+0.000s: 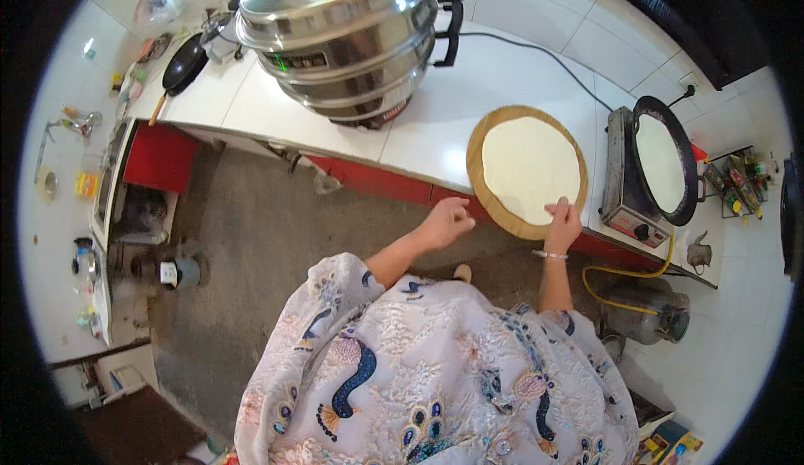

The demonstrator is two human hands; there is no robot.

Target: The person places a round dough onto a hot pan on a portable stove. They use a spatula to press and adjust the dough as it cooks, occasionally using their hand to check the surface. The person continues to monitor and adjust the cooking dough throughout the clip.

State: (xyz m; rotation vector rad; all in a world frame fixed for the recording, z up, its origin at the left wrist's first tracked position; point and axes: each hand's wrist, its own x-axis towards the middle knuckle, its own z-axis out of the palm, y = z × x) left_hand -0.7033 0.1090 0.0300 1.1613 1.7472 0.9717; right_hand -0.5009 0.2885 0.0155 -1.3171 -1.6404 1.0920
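Observation:
A thin, round, pale dough sheet (532, 159) lies flat on a round wooden board (477, 151), which rests at the front edge of the white counter. Over the dough's near right edge is my right hand (564, 226), fingers closed in a pinch. Whether they grip the dough's edge is hidden. My left hand (448, 223) hangs just left of the board, fingers curled together and nothing visible in them. To the right, another pale round sheet (659, 162) covers most of a black flat pan (693, 176) on a gas stove (618, 167).
A large stacked metal steamer (343, 46) stands left of the board. A black cable (548, 56) crosses the white counter (452, 117) behind it. A yellow hose (590, 281) runs from the stove to a gas cylinder (641, 307). A dark frying pan (184, 64) lies far left.

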